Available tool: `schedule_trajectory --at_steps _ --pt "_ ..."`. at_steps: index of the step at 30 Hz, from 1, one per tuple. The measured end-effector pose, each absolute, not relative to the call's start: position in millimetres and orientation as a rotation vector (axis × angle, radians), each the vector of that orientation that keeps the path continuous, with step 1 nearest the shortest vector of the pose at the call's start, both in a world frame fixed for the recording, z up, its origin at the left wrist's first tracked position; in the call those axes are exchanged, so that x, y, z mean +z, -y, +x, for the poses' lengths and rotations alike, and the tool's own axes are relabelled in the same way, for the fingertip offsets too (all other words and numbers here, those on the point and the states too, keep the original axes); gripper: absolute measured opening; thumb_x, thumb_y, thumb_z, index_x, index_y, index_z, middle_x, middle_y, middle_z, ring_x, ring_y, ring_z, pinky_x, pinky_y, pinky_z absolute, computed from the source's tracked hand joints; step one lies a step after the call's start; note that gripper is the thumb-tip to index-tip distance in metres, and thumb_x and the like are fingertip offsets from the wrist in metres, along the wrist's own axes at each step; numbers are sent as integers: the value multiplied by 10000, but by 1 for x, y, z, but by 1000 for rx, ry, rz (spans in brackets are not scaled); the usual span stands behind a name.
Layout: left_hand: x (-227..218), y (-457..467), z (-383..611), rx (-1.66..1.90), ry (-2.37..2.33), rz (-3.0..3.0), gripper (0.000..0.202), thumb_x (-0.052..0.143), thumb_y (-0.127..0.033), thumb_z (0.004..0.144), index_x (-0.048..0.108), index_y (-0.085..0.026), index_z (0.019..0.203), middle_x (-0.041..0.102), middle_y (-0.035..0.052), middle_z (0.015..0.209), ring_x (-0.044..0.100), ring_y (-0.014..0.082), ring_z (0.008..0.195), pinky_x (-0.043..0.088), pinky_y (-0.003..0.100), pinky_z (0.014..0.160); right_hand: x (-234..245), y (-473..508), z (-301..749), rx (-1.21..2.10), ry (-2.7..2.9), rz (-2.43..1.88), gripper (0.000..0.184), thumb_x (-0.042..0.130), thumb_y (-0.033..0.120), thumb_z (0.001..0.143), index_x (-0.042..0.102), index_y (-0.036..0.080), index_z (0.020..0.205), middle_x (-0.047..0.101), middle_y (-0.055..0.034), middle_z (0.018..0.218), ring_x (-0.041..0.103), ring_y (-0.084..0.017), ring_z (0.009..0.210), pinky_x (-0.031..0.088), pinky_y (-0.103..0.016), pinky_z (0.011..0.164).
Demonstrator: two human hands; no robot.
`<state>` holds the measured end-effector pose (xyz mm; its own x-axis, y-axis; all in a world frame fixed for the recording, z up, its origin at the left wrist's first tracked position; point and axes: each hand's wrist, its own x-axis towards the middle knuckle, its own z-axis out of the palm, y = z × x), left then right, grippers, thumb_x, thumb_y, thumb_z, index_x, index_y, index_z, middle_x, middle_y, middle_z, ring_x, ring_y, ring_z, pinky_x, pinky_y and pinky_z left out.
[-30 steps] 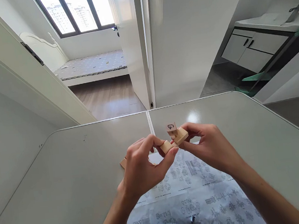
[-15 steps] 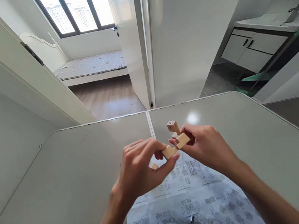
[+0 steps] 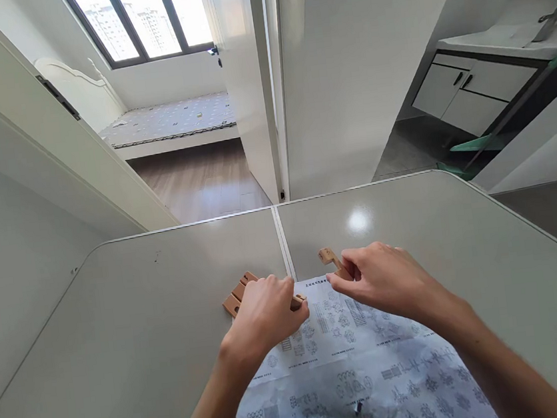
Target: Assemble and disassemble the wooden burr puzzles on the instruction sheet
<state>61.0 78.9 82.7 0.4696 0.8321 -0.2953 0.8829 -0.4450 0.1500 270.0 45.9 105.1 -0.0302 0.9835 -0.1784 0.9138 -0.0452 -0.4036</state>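
Observation:
My left hand (image 3: pixel 265 314) is low over the grey table (image 3: pixel 122 334), fingers curled down on a wooden piece whose tip shows at its right side, beside several notched wooden pieces (image 3: pixel 238 294) lying on the table. My right hand (image 3: pixel 377 278) is closed in a pinch on another notched wooden piece (image 3: pixel 332 260), which sticks out to the upper left just above the top edge of a printed instruction sheet (image 3: pixel 358 374).
The table has a seam down its middle and rounded far corners. Beyond it stand a white door, a doorway to a room with a bed and window, and a white cabinet at right. Small dark bits lie on the sheet near the bottom edge.
Both hands have dropped from chest height to the table and drawn apart. The two wooden pieces held together earlier are now separate, one under each hand.

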Motion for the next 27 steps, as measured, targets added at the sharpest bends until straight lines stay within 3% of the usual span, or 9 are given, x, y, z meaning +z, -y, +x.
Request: schedule_trajectory --at_steps 4,9,22,27 --pt "79 -74 60 -301 -1434 2434 370 553 -286 868 490 -203 514 606 92 516 632 242 509 257 338 523 106 -46 271 618 2056 -2071 404 587 377 898 381 232 582 583 7 568 432 -153 504 278 -306 528" --pt "87 -67 60 -453 -1424 2296 308 594 -198 774 555 -202 469 595 67 460 641 234 531 390 318 565 110 -46 267 656 2100 -2105 402 588 360 902 379 232 584 558 12 560 403 -156 514 270 -312 540" --pt "74 -71 57 -439 -1501 2296 284 673 -258 743 553 -196 494 618 68 535 689 268 619 434 329 595 101 -43 260 712 2194 -2055 376 601 275 813 335 231 550 295 50 517 136 -135 501 153 -326 536" --pt "76 -77 50 -445 -1513 2278 346 709 -275 751 494 -201 489 637 64 541 700 267 605 432 320 596 93 -42 250 729 2283 -1991 390 595 227 799 326 218 517 247 49 505 138 -139 515 142 -332 550"
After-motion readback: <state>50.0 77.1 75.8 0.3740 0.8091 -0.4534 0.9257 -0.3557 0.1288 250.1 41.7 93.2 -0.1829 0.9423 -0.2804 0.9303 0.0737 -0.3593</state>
